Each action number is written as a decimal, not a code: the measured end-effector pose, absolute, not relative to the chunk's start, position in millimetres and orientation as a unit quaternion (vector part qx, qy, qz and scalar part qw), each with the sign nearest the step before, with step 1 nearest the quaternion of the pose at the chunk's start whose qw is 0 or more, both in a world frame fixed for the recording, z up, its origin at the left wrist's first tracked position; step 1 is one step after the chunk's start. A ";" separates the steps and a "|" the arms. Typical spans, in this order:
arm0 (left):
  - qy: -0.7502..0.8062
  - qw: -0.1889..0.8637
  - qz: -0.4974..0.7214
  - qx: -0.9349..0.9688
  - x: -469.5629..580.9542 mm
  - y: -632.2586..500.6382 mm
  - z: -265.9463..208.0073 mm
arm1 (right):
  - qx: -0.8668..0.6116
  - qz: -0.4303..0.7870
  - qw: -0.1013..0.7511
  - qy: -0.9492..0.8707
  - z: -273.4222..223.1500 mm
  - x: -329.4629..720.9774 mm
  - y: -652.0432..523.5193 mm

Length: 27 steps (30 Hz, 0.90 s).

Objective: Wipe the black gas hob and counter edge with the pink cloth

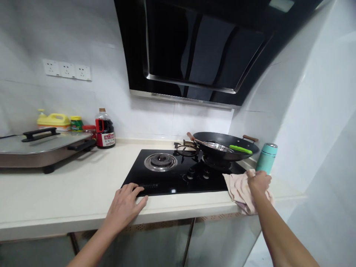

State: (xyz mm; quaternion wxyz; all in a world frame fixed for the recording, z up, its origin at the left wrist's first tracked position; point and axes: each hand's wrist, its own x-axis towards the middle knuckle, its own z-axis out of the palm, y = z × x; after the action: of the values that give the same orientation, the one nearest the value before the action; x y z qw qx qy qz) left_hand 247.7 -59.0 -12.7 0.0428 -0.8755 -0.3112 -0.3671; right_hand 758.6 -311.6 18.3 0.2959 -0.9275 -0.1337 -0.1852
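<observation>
My left hand (128, 200) rests with fingers apart on the front left corner of the black glass gas hob (167, 187) and the counter beside it. At the hob's front right corner, my right hand (258, 181) is closed on a pale pink cloth (237, 187), which drapes over the counter edge. Just behind that hand stands a turquoise flask (267, 157), upright. A black wok (236, 141) sits on the right burner, with a shiny metal piece and a bright green handle (240, 149) inside it. The left burner (160, 162) is bare, and a pan support (187, 149) lies behind it.
A dark range hood (191, 52) hangs low over the hob. To the left are a lidded electric pan (50, 148), a dark sauce bottle (105, 129), a green jar (76, 123) and a yellow jug (55, 121). A wall (311, 122) bounds the right side.
</observation>
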 end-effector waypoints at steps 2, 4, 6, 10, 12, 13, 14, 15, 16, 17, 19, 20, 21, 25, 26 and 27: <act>-0.309 0.046 -0.364 -0.877 247.1 -58.7 -13.0 | -0.935 -0.143 0.267 -0.186 10.8 764.8 -311.6; -0.305 0.047 -0.361 -0.880 246.8 -59.0 -12.9 | -0.933 -0.097 0.235 -0.255 3.3 767.7 -313.7; -0.304 0.048 -0.359 -0.881 247.1 -59.7 -12.6 | -0.930 -0.067 0.206 -0.299 -2.6 766.1 -319.1; -0.313 0.050 -0.349 -0.882 249.0 -61.2 -11.2 | -0.951 -0.052 0.131 -0.276 -4.5 749.6 -325.4; -0.316 0.048 -0.347 -0.882 249.9 -62.0 -10.4 | -0.960 -0.050 0.107 -0.255 0.9 739.7 -316.8; -0.317 0.046 -0.347 -0.882 250.3 -62.4 -10.0 | -0.962 -0.050 0.104 -0.249 4.6 735.1 -309.0; -0.317 0.045 -0.348 -0.881 250.6 -62.7 -9.6 | -0.962 -0.050 0.103 -0.247 8.5 730.7 -299.2; -0.318 0.044 -0.349 -0.880 250.9 -62.9 -9.2 | -0.962 -0.051 0.104 -0.248 12.4 726.1 -288.0; -0.319 0.045 -0.349 -0.880 251.1 -63.0 -8.9 | -0.960 -0.051 0.104 -0.253 15.9 721.0 -276.0; -0.319 0.046 -0.347 -0.881 251.2 -63.0 -8.7 | -0.957 -0.052 0.104 -0.265 18.8 715.2 -263.9; -0.322 0.050 -0.345 -0.880 251.3 -62.7 -8.6 | -0.946 -0.054 0.104 -0.304 22.2 701.0 -241.6; -0.323 0.050 -0.344 -0.880 251.1 -62.5 -8.9 | -0.938 -0.057 0.104 -0.325 22.8 692.9 -232.6; -0.324 0.050 -0.344 -0.880 250.8 -62.3 -9.3 | -0.931 -0.061 0.104 -0.344 22.8 684.6 -225.7; -0.315 0.038 -0.359 -0.878 249.0 -62.0 -12.3 | -0.917 -0.083 0.101 -0.378 21.2 654.3 -224.5; -0.311 0.033 -0.366 -0.876 248.8 -62.2 -13.0 | -0.915 -0.090 0.098 -0.380 20.5 647.6 -230.0; -0.308 0.028 -0.372 -0.875 248.8 -62.4 -13.5 | -0.914 -0.096 0.094 -0.382 19.5 640.8 -236.7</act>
State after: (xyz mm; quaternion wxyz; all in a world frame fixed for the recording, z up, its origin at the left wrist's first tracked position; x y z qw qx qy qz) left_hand 248.8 -62.4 -13.5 0.0278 -0.8752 -0.3079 -0.3722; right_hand 640.8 -236.7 19.5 0.0939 -0.9143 -0.3820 -0.0964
